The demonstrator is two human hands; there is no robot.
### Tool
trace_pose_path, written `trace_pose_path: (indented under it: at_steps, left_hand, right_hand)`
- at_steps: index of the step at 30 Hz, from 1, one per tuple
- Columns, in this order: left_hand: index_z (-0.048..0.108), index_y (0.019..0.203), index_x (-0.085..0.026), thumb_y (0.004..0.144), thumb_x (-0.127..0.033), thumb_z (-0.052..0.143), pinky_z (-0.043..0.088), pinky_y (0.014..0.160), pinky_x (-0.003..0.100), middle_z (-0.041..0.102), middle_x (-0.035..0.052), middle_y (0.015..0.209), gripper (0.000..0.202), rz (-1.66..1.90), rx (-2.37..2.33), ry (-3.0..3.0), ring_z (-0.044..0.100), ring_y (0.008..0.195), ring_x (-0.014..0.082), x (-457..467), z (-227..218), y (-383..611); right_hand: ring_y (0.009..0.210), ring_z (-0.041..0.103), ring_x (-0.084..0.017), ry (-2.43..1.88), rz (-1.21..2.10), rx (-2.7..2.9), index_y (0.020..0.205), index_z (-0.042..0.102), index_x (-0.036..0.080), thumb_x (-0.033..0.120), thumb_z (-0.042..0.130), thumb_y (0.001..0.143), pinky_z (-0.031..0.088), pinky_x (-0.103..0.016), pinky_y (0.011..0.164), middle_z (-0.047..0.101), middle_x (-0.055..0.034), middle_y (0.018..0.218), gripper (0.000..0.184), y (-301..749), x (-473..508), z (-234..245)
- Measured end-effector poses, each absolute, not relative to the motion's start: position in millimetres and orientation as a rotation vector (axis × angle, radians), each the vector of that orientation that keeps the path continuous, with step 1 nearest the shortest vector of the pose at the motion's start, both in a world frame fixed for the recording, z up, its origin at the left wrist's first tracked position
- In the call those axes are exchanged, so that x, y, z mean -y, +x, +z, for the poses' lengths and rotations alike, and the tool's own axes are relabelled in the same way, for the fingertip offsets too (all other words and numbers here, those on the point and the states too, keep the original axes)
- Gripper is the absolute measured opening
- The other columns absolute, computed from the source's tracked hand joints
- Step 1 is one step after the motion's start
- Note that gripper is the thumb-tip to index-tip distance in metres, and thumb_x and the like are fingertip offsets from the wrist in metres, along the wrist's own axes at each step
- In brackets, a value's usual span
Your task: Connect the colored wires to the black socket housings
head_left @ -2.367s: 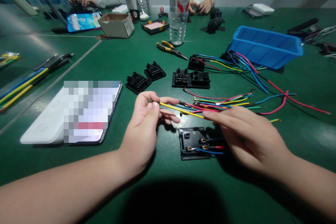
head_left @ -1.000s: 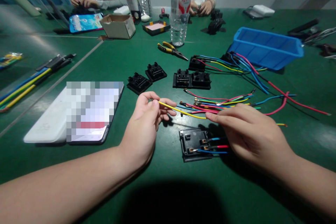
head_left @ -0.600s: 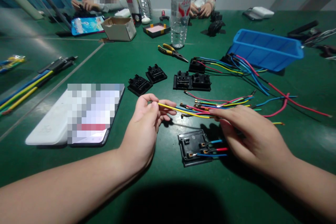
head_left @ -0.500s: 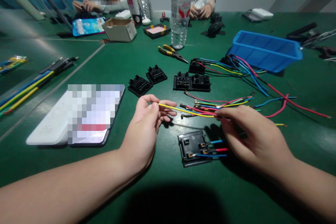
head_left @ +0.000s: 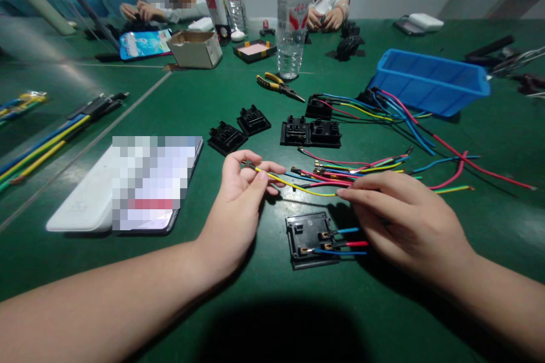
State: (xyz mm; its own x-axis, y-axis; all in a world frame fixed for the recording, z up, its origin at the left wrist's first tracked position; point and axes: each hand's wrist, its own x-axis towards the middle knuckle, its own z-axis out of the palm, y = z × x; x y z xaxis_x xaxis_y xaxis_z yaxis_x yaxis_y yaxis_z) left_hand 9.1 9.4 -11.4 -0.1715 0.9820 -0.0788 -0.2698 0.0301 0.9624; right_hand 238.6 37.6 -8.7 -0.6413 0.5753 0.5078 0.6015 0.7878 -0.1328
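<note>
Between my two hands runs a yellow wire [head_left: 302,188] with a dark terminal at its left end. My left hand [head_left: 238,198] pinches it near that terminal, thumb against fingers. The fingertips of my right hand [head_left: 400,215] close on the same wire further along; its far end, yellow-green, comes out beyond the hand. Below the wire lies a black plastic plate [head_left: 309,232] with blue and red wires plugged into its brass contacts; my right hand hides where they lead. Loose wires with terminals [head_left: 319,173] lie just behind my hands, mostly red, blue and yellow-green.
Several black plastic pieces [head_left: 293,131] lie further back, some with wires attached. Beyond them are pliers [head_left: 281,88], a water bottle [head_left: 293,28] and a blue bin [head_left: 430,85]. A phone [head_left: 159,181] and a white slab [head_left: 80,198] lie at left. Two people sit across the table.
My left thumb has shifted right along the yellow wire, so the terminal end now shows past it. My right fingertips have moved slightly left, and more of the wire's far end sticks out.
</note>
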Motion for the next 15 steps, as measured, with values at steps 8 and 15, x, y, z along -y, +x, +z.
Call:
trace_pose_path:
  at_steps: [8, 15]
  left_hand:
    - [0.044, 0.103, -0.023, 0.091, -0.017, 0.057, 0.049, 0.076, 0.021, 0.069, -0.0026, 0.087, 0.019, 1.403, -1.154, 0.902, 0.06, 0.075, 0.0092, -7.8, -13.3, 8.2]
    - [0.045, 0.103, -0.024, 0.09, -0.019, 0.06, 0.049, 0.076, 0.022, 0.07, -0.0017, 0.088, 0.02, 1.369, -1.193, 0.894, 0.062, 0.076, 0.0101, -6.5, -10.7, 8.9]
  right_hand:
    - [0.083, 0.065, -0.023, -0.906, 0.021, 2.488, 0.094, 0.067, 0.017, 0.011, 0.053, 0.087, 0.055, -0.038, 0.069, 0.07, -0.011, 0.095, 0.017, 235.8, -37.1, -7.2]
    - [0.078, 0.063, -0.022, -0.981, -0.005, 2.532, 0.086, 0.066, 0.018, 0.012, 0.049, 0.086, 0.05, -0.034, 0.064, 0.07, -0.0094, 0.09, 0.018, 233.5, -36.4, -6.0]
